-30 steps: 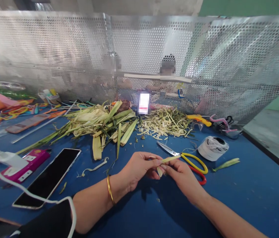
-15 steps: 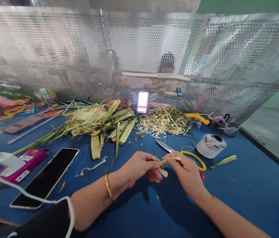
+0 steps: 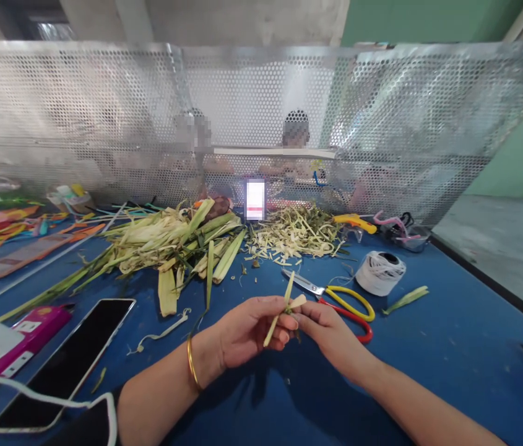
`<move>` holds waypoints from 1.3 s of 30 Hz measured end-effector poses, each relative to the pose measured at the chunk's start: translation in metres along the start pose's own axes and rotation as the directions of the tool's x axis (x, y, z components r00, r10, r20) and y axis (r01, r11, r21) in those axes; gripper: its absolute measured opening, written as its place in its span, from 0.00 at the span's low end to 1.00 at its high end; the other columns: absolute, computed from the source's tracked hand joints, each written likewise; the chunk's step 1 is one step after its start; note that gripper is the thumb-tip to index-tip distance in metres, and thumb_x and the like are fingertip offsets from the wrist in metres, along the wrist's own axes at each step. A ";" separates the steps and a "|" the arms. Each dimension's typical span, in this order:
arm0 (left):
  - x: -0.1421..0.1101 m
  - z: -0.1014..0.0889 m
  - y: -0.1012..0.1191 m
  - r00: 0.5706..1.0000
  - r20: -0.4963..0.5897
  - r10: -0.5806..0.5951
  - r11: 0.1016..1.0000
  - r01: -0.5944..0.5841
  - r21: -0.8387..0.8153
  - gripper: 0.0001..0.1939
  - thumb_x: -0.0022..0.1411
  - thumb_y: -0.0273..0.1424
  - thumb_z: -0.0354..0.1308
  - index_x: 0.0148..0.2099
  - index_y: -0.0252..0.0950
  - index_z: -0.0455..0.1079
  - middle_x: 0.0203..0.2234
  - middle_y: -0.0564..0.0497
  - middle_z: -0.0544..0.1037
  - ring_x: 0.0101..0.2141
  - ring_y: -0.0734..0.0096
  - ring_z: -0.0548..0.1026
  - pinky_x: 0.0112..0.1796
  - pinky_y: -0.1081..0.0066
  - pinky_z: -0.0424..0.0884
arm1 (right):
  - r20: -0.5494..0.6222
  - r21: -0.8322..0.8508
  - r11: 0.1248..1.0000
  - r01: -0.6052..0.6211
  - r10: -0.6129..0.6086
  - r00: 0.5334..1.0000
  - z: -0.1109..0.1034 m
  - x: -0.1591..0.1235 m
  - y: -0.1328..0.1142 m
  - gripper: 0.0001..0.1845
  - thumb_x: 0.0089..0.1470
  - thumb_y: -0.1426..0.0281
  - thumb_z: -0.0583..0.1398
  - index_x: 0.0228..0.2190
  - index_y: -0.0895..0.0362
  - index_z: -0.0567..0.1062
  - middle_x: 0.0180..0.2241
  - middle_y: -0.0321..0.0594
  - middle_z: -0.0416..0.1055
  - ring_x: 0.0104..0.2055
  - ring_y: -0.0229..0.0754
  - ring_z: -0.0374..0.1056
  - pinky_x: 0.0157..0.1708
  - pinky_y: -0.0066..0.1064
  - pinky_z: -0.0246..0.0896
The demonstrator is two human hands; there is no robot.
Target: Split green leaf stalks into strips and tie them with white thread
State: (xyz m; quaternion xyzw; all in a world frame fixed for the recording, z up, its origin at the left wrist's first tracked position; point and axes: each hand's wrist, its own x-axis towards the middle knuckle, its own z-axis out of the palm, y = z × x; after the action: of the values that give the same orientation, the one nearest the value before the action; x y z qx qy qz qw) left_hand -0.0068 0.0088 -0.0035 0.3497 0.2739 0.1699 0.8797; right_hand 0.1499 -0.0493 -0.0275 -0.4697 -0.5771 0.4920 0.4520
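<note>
Pinching a small crossed bundle of pale green leaf strips (image 3: pixel 288 310), the bare left hand (image 3: pixel 252 328) and the bare right hand (image 3: pixel 325 323) meet above the near edge of the smooth blue counter (image 3: pixel 456 347), around the middle of its length. The left fingers are closed on the bundle between thumb and fingertips; the right fingers are drawn together against its right side, though how firmly they grip I cannot tell. Three strip ends stick out: one up, one to the upper right, one down to the left. The step in hand looks like crossing or knotting the strips, and I judge that the next move calls for one hand to hold the crossing steady while the other works a loose end.

Counted, there is one bundle, one pair of steel scissors with a yellow and a red handle loop (image 3: pixel 351 303) just beyond the right hand, one spool of white thread (image 3: pixel 380 273) towards the right edge and one loose green leaf piece (image 3: pixel 407 300) beside it. Towards the far edge lie two heaps: long green and straw-coloured leaves (image 3: pixel 168 238) and short curled pale trimmings (image 3: pixel 298 232), their pieces too tangled to count.
</note>
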 end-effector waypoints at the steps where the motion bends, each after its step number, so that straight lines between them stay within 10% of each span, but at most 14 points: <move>1: 0.000 0.001 -0.001 1.000 -0.020 0.024 0.999 -0.023 0.040 0.11 0.55 0.34 0.61 0.34 0.30 0.69 0.21 0.51 0.75 0.19 0.78 0.71 0.22 0.79 0.65 | -0.003 -0.077 0.997 0.022 -0.023 1.000 0.000 0.000 0.001 0.14 0.57 0.61 0.54 0.25 0.57 0.69 0.24 0.35 0.68 0.28 0.37 0.62 0.30 0.29 0.58; 3: 0.000 0.002 -0.002 0.995 -0.085 0.051 0.994 -0.042 0.102 0.11 0.54 0.34 0.62 0.32 0.30 0.69 0.20 0.51 0.75 0.19 0.77 0.72 0.22 0.78 0.65 | -0.016 -0.332 0.936 0.116 -0.129 0.992 0.000 -0.003 0.003 0.14 0.59 0.66 0.51 0.25 0.57 0.69 0.25 0.36 0.69 0.28 0.38 0.62 0.30 0.30 0.57; 8: 0.002 0.002 -0.003 0.980 -0.197 0.000 0.992 0.024 0.123 0.10 0.51 0.34 0.63 0.30 0.30 0.69 0.20 0.52 0.75 0.19 0.79 0.71 0.22 0.78 0.63 | 0.086 -0.852 0.439 0.283 -0.416 0.905 0.006 -0.008 0.007 0.13 0.57 0.76 0.47 0.28 0.58 0.70 0.27 0.44 0.70 0.30 0.44 0.62 0.37 0.39 0.55; 18: -0.002 0.006 0.002 0.979 -0.190 0.076 0.957 -0.019 0.288 0.16 0.54 0.40 0.61 0.34 0.29 0.71 0.20 0.50 0.76 0.21 0.76 0.72 0.26 0.75 0.65 | -0.019 -0.324 0.941 0.095 -0.107 0.994 -0.003 -0.002 -0.007 0.08 0.56 0.69 0.55 0.31 0.55 0.73 0.32 0.38 0.75 0.36 0.42 0.70 0.38 0.32 0.61; 24: -0.003 0.006 0.006 0.975 -0.217 0.044 0.969 0.011 0.247 0.29 0.62 0.51 0.44 0.39 0.29 0.72 0.23 0.46 0.78 0.21 0.73 0.74 0.25 0.74 0.65 | -0.118 -0.353 0.935 0.037 -0.084 0.989 -0.010 -0.002 -0.009 0.07 0.53 0.65 0.57 0.29 0.56 0.72 0.30 0.37 0.73 0.35 0.42 0.67 0.37 0.32 0.61; 39: 0.001 0.014 0.004 0.932 -0.225 0.284 0.684 -0.033 0.729 0.16 0.52 0.44 0.57 0.30 0.34 0.67 0.14 0.55 0.71 0.15 0.78 0.64 0.19 0.77 0.55 | -0.161 -0.430 0.902 0.044 -0.124 0.979 -0.003 -0.001 -0.014 0.13 0.54 0.69 0.56 0.20 0.57 0.68 0.21 0.32 0.66 0.26 0.35 0.61 0.27 0.25 0.55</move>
State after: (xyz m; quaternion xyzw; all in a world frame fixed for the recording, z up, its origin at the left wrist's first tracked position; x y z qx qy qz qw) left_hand 0.0022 0.0049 0.0080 0.6532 0.4253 0.1812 0.5997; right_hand 0.1513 -0.0509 -0.0135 -0.5748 -0.6454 0.2892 0.4117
